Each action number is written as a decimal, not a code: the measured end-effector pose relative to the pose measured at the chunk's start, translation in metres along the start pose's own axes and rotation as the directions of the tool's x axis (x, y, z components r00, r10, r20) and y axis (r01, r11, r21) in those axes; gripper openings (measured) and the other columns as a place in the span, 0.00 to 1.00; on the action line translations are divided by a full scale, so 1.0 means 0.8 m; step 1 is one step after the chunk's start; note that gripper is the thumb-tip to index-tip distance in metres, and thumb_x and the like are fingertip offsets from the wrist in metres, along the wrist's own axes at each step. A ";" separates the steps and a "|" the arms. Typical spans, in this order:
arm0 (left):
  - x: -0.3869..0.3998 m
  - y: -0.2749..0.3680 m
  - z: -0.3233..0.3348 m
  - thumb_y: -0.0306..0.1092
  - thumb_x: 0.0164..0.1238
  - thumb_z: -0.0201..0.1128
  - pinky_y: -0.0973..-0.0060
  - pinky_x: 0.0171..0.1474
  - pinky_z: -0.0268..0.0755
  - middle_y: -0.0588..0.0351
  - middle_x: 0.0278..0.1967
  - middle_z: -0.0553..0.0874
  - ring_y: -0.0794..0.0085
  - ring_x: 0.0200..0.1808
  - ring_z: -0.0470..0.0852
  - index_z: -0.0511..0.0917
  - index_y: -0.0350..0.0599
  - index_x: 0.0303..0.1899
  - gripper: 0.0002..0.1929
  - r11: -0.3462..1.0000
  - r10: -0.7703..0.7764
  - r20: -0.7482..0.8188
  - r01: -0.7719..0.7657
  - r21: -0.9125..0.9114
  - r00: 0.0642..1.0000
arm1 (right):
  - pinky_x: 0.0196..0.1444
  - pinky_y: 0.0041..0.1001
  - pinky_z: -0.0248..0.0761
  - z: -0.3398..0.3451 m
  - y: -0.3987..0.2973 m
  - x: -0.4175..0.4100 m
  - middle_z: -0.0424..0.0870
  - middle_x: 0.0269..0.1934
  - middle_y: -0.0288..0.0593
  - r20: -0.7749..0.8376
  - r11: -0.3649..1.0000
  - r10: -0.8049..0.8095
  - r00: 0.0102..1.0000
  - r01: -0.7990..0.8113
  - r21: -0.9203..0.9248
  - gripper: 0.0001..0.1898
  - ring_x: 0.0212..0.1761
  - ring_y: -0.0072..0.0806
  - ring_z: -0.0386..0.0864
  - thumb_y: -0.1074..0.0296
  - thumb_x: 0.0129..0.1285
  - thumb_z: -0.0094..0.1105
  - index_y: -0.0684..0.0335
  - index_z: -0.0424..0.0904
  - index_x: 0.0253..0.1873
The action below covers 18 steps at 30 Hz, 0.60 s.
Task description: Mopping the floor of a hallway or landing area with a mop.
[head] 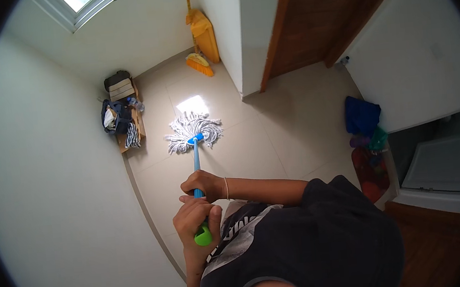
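Both of my hands grip the handle of a string mop. My right hand [204,184] is closed around the light-blue pole [196,157], lower on the shaft. Just behind it, my left hand [196,219] wraps the upper end, where a bright green cap [202,235] sticks out below the palm. At the far end of the pole, a blue mop clamp [195,139] holds the white and grey yarn mop head [187,127]. Its strands lie spread out on the beige tiled floor [235,151], next to a patch of reflected light.
Against the left wall [49,169] stands a cardboard box [142,129] with bags, a plastic bottle [136,104] and striped cloth. An orange broom [200,65] and yellow dustpan [205,33] lean in the far corner. A wall corner [242,59], a wooden door [305,20] and a blue bag [361,115] are to the right.
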<state>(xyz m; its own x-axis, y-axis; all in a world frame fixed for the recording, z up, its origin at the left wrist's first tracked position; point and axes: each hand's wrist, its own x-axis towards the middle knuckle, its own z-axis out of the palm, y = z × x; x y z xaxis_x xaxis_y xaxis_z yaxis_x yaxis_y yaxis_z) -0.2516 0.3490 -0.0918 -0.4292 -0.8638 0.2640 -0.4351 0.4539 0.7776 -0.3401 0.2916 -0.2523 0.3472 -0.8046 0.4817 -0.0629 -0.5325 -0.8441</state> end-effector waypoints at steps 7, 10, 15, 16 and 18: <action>0.005 0.102 0.096 0.30 0.61 0.63 0.67 0.41 0.77 0.50 0.24 0.84 0.58 0.31 0.85 0.79 0.37 0.25 0.08 0.969 0.211 0.222 -0.174 -0.174 0.952 | 0.21 0.41 0.68 -0.120 -0.079 -0.128 0.72 0.13 0.53 -0.171 0.987 0.123 0.977 -0.139 -0.083 0.22 0.18 0.52 0.76 0.56 0.57 0.63 0.61 0.67 0.17; 0.004 0.133 0.145 0.31 0.61 0.62 0.67 0.41 0.78 0.50 0.24 0.84 0.57 0.31 0.85 0.79 0.37 0.25 0.08 0.940 0.271 0.294 -0.187 -0.284 0.917 | 0.21 0.42 0.68 -0.169 -0.106 -0.198 0.71 0.13 0.53 -0.256 0.945 0.215 0.942 -0.267 -0.190 0.22 0.18 0.53 0.75 0.55 0.56 0.64 0.62 0.68 0.16; 0.002 0.125 0.263 0.25 0.61 0.61 0.67 0.40 0.77 0.49 0.26 0.83 0.58 0.29 0.84 0.77 0.36 0.28 0.04 0.812 0.438 0.353 -0.196 -0.549 0.827 | 0.19 0.38 0.66 -0.246 -0.102 -0.312 0.72 0.14 0.51 -0.445 0.851 0.207 0.871 -0.385 -0.357 0.21 0.16 0.49 0.75 0.58 0.56 0.65 0.61 0.67 0.17; 0.002 0.127 0.285 0.23 0.60 0.62 0.67 0.38 0.76 0.49 0.26 0.83 0.59 0.29 0.83 0.77 0.36 0.28 0.04 0.842 0.386 0.402 -0.139 -0.521 0.830 | 0.20 0.38 0.66 -0.261 -0.091 -0.334 0.72 0.14 0.50 -0.470 0.825 0.202 0.859 -0.408 -0.391 0.20 0.17 0.49 0.75 0.59 0.56 0.65 0.60 0.67 0.18; -0.003 0.124 0.330 0.22 0.58 0.64 0.67 0.36 0.75 0.48 0.26 0.82 0.59 0.29 0.83 0.77 0.35 0.28 0.04 0.857 0.334 0.444 -0.072 -0.510 0.831 | 0.21 0.39 0.65 -0.283 -0.069 -0.371 0.72 0.14 0.49 -0.541 0.762 0.156 0.827 -0.449 -0.467 0.18 0.17 0.47 0.75 0.61 0.55 0.65 0.59 0.66 0.19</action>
<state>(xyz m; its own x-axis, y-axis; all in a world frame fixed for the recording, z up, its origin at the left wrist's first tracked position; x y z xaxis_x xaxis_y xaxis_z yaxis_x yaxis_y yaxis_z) -0.5030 0.4539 -0.1656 -0.8537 -0.4692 0.2260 0.0615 0.3400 0.9384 -0.6519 0.5003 -0.2954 -0.2286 -0.8902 0.3941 -0.6404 -0.1674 -0.7496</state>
